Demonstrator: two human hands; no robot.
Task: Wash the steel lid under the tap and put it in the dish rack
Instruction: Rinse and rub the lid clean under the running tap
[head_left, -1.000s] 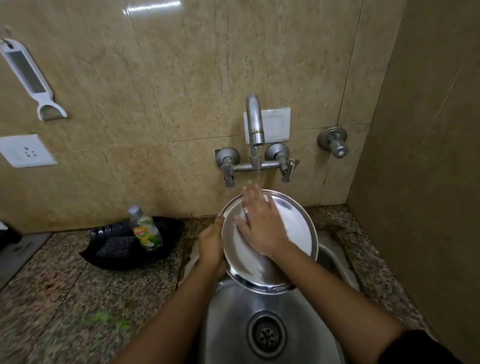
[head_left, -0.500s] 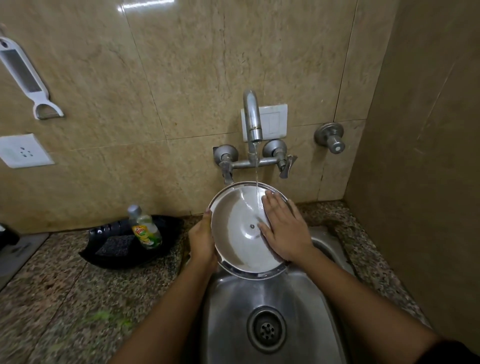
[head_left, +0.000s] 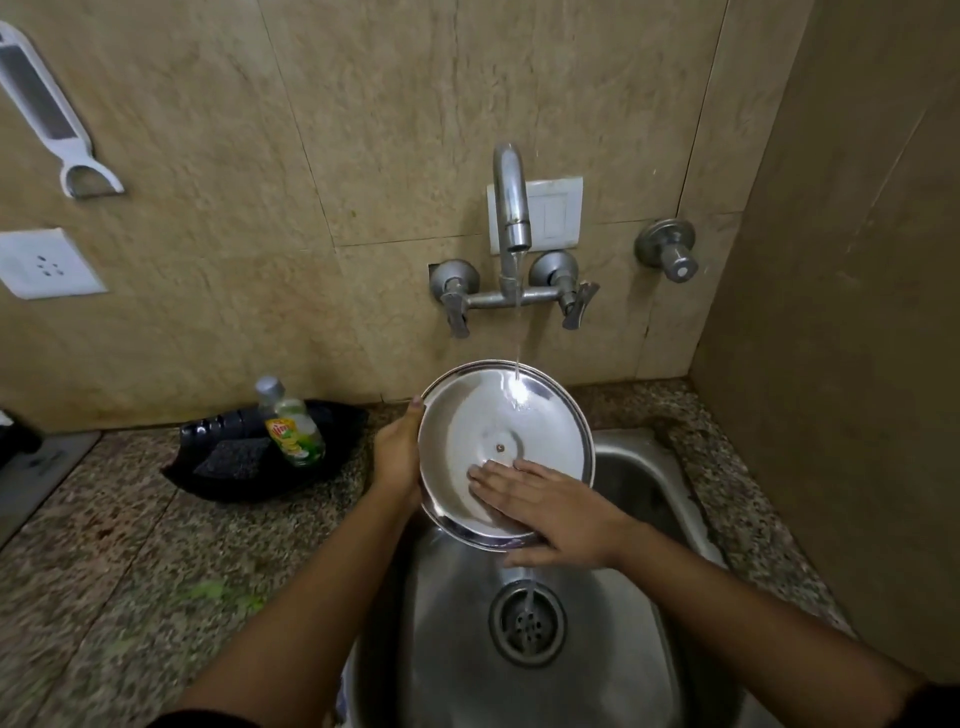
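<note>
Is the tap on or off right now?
On. A thin stream of water falls from the tap spout onto the upper part of the steel lid, and water runs off its lower edge toward the sink drain.

The steel lid (head_left: 501, 441) and both hands block the sink's (head_left: 639, 473) rear half; the basin around the drain (head_left: 525, 622) is open. The tap (head_left: 511, 208) overhangs. Left counter: black tray (head_left: 218, 480) (holding a bottle (head_left: 291, 423)).

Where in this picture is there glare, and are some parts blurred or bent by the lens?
Head view: a bright glare spot on the steel lid where the tap water lands; the wall lines bow outward, a wide-angle effect; the counter at lower left looks soft and smeared; the sink shows dull reflections.
</note>
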